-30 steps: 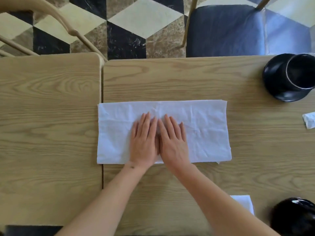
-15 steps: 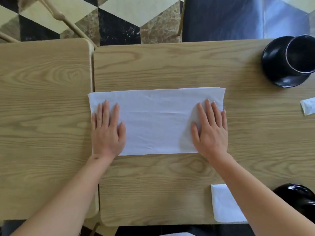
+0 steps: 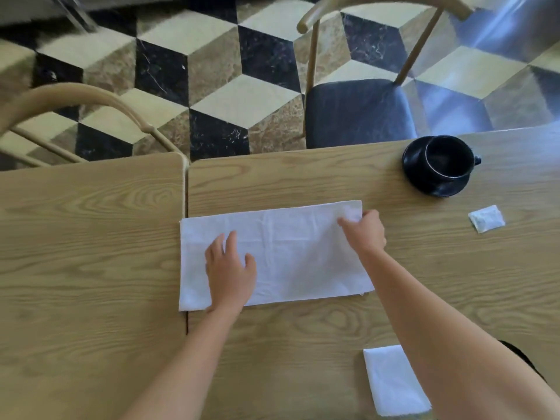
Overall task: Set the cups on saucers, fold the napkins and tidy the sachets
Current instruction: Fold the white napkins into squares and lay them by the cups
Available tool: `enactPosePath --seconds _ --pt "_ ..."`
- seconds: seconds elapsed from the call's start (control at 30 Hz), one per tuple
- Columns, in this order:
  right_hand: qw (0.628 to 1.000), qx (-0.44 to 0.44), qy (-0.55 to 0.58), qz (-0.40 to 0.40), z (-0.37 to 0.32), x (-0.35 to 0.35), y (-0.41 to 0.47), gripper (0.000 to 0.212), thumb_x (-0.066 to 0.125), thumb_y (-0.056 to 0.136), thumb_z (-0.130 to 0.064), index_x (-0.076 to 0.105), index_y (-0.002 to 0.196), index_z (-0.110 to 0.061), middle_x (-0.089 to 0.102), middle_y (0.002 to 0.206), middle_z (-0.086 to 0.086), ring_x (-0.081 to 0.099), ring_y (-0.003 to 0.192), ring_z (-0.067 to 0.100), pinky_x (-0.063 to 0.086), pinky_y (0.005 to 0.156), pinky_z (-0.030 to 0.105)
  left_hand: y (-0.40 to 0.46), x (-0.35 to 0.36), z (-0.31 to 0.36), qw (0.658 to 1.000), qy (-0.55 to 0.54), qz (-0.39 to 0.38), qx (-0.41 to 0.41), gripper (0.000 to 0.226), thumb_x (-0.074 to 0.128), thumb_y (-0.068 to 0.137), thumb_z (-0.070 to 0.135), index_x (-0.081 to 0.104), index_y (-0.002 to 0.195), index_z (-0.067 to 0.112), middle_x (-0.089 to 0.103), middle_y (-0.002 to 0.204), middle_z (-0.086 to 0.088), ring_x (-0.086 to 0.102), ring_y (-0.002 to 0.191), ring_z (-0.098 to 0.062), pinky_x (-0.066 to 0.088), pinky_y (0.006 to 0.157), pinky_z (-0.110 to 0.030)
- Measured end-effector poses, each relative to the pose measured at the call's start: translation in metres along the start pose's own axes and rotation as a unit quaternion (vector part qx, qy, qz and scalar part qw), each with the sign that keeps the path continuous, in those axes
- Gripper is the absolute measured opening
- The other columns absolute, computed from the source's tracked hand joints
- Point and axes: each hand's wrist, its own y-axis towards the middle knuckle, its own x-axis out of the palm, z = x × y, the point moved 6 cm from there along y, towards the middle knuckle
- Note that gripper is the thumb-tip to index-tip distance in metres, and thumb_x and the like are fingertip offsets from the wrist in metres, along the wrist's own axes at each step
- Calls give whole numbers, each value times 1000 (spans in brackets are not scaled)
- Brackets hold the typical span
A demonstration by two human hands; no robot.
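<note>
A white napkin (image 3: 288, 256), folded into a long strip, lies flat across the middle of the wooden table (image 3: 303, 344). My left hand (image 3: 230, 268) rests flat on its left part with fingers spread. My right hand (image 3: 366, 230) pinches the napkin's far right corner. A black cup (image 3: 448, 156) stands on a black saucer (image 3: 424, 183) at the far right. A white sachet (image 3: 486, 218) lies to the right of the napkin. A smaller folded napkin (image 3: 391, 380) sits near the front edge, partly under my right arm.
A second wooden table (image 3: 85, 253) butts against this one on the left. Two wooden chairs stand beyond the far edge, one with a dark cushion (image 3: 357, 113). A dark object (image 3: 521, 359) shows behind my right arm at the lower right.
Both hands slid apart along the napkin, then my left hand moved inward on it and my right hand curled onto the far right corner. The camera tilted up.
</note>
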Motion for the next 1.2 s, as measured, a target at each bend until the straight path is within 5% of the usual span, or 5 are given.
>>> enactPosePath --seconds 0.23,0.43,0.57,1.0,1.2 --pt "979 -144 -86 -120 -38 -12 -25 18 70 86 -27 70 94 -12 71 85 3 65 82 26 51 65 32 -15 -14 98 980 29 -48 192 68 55 92 11 33 156 21 28 161 -7 26 147 -32 33 114 -41" --pt "888 -421 -160 -96 -91 -28 -132 19 73 88 -34 70 95 -17 66 73 -5 59 67 20 43 56 35 -35 -71 173 844 234 -3 482 67 59 86 1 45 148 24 49 152 -6 40 141 -35 34 114 -46" --pt "899 -411 -124 -91 -102 -42 -172 15 72 84 -31 65 74 -23 63 63 -7 57 63 19 47 57 37 -46 -119 168 851 274 -13 447 17 51 100 25 66 108 25 70 102 5 55 99 -23 40 86 -36" --pt "876 -438 -191 -60 -92 -91 -243 26 59 96 -35 63 76 -19 60 65 -2 55 66 23 36 54 33 -83 -256 110 931 70 4 357 26 58 101 23 65 82 7 63 73 -2 57 75 -20 45 68 -39" --pt "856 -490 -163 -21 -144 -129 -284 22 69 92 -38 75 80 -19 70 72 4 63 69 25 48 59 41 -105 -319 106 922 -13 70 381 6 73 89 12 77 85 13 62 62 15 57 58 7 37 55 -8"
